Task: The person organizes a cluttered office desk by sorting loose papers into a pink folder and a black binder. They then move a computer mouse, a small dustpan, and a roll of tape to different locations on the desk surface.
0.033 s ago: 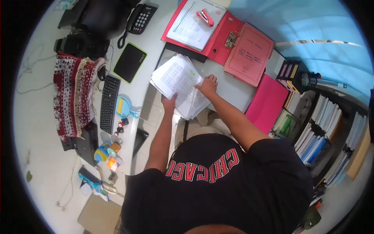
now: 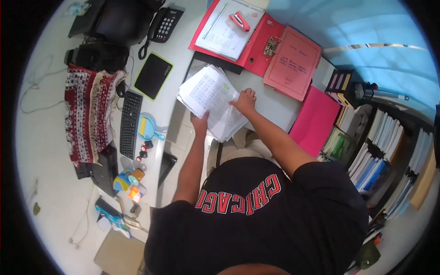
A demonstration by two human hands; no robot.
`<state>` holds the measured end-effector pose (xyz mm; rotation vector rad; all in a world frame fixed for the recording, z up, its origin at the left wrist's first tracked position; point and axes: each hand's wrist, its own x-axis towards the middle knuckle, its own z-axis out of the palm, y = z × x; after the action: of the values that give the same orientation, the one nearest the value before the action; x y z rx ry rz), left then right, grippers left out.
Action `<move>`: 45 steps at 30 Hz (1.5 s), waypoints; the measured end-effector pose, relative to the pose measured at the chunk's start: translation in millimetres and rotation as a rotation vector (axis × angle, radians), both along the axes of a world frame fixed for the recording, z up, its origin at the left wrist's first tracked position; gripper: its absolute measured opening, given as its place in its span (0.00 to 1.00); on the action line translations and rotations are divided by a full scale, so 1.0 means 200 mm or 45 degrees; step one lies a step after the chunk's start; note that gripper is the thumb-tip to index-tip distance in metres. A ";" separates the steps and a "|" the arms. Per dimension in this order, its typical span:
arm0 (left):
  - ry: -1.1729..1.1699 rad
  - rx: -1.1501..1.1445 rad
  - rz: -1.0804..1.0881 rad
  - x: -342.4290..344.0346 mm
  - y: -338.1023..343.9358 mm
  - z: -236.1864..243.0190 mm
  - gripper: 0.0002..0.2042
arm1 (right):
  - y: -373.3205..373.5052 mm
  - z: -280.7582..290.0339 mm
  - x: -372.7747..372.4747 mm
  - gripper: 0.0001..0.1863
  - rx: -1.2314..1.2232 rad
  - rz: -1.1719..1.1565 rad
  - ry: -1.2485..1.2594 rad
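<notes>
One stapler (image 2: pixel 239 21) lies on binder sheets (image 2: pixel 221 37) beyond the held papers (image 2: pixel 207 91).

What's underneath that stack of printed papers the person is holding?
Past the edges of the stack of printed papers, the white desk shows to the right and tiled floor to the lower left. Whatever lies directly beneath is covered.

The red binder (image 2: pixel 258 54) blocks passage beyond the papers (image 2: pixel 211 98).

A black keyboard (image 2: pixel 130 124) lies beside a dustpan (image 2: pixel 150 130).
</notes>
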<state>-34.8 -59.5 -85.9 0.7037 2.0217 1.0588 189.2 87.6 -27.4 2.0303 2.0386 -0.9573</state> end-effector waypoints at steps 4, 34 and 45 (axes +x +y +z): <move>0.080 0.121 0.072 0.15 0.03 0.32 0.37 | 0.01 0.01 0.06 0.48 -0.034 -0.061 0.232; 0.195 0.403 -1.313 0.65 0.82 1.84 0.19 | 0.26 0.48 1.07 0.42 -0.685 -0.243 1.987; 0.336 0.792 -1.683 1.03 1.41 1.85 0.23 | 0.23 1.02 1.52 0.41 0.078 -0.728 2.233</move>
<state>170.9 221.7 283.3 2.1514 0.8887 0.7069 494.1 133.9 176.9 1.7624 1.5383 -3.6763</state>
